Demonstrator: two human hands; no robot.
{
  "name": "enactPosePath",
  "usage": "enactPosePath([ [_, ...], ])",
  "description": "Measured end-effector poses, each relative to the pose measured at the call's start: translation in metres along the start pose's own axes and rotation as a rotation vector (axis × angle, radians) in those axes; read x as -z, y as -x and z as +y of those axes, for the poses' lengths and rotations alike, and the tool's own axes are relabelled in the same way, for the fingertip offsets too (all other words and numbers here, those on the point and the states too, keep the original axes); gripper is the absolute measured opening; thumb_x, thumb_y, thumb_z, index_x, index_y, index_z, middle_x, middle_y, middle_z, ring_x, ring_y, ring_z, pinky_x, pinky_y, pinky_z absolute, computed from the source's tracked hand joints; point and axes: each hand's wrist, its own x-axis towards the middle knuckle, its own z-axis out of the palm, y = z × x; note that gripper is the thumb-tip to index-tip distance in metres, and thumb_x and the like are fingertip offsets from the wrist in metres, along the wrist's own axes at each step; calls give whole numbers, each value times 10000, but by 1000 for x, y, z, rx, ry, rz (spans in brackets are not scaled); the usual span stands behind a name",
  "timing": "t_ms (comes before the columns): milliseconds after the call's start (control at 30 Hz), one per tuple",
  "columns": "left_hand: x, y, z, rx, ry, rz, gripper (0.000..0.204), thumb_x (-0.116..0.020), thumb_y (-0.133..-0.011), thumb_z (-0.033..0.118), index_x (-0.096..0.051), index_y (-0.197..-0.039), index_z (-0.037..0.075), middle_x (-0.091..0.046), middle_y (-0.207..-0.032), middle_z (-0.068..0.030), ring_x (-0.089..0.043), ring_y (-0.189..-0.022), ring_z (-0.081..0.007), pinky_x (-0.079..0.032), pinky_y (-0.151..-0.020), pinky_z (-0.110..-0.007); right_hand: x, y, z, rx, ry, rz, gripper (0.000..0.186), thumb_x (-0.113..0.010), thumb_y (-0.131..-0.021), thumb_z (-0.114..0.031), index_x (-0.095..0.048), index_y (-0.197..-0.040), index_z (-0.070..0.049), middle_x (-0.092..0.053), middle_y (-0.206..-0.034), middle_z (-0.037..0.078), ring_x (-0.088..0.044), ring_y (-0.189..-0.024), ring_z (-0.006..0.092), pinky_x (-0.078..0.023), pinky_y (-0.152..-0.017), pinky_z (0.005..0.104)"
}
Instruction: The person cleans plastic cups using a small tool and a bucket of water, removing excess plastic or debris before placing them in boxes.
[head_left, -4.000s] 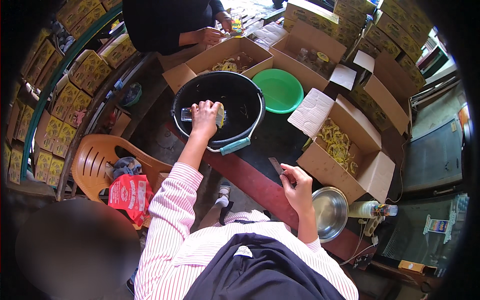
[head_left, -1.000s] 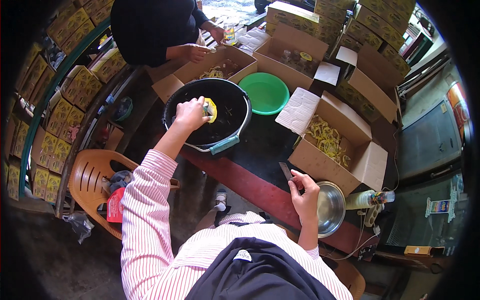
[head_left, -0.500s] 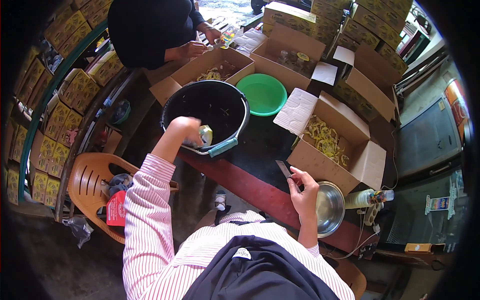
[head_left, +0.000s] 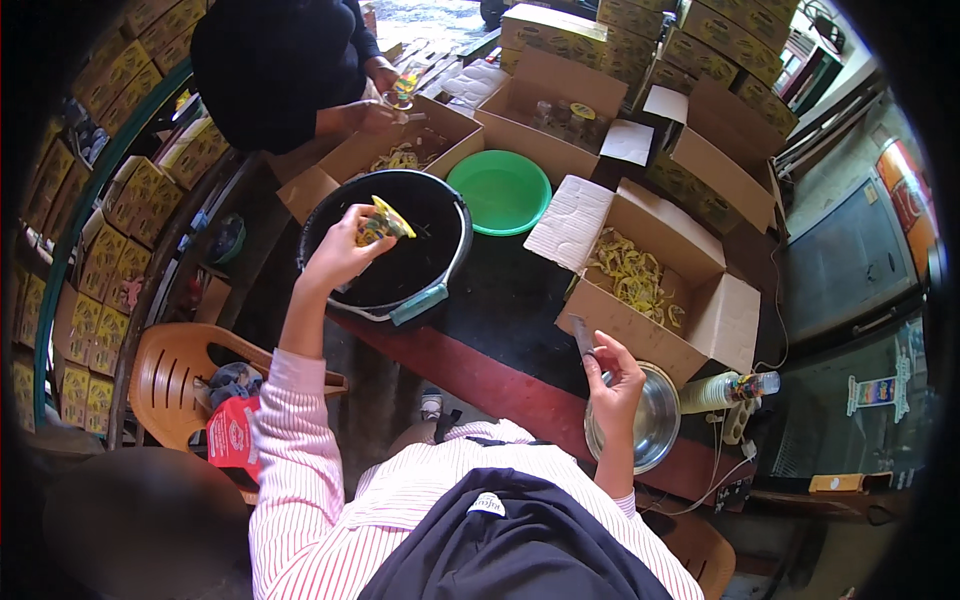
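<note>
"Yellow-ended, printed plastic cup, clasped in the left hand, tilted over the round black plastic bucket by the tabletop's near edge!"

"And the right hand?"

"Pinching a flat, narrow metal blade. Curly yellow strips already heap the open brown cardboard box nearer the tabletop's right end."

"How far along?"

"Midway, I'd judge: plenty of strips off, this cup not set down; how many remain, can't tell."
</note>
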Motion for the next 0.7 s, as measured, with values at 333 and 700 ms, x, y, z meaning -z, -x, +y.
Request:
enactPosePath([
  [333, -48, -9, 35, -110, 943, 458, 368, -499, -875, 179, -385, -1200, 49, -484, -1168, -92, -520, -1000, -137, -462, -775, -281, 46, 2, 22, -118, -65, 241, 332, -639, -745, 28, -595, -1069, -30, -576, -779, 8, -536, -685, 55, -452, -640, 187],
  [700, -131, -8, 137, -476, 809, -92, 727, -751, -653, 96, -275, -1197, 18, -487, -1076, -108, -517, -975, -160, -442, -814, -271, 38, -51, -7, 159, -115, 325, 343, -655, -722, 46, -590, -1051, -28, -592, -743, 12, -536, -660, 51, -442, -604, 186],
])
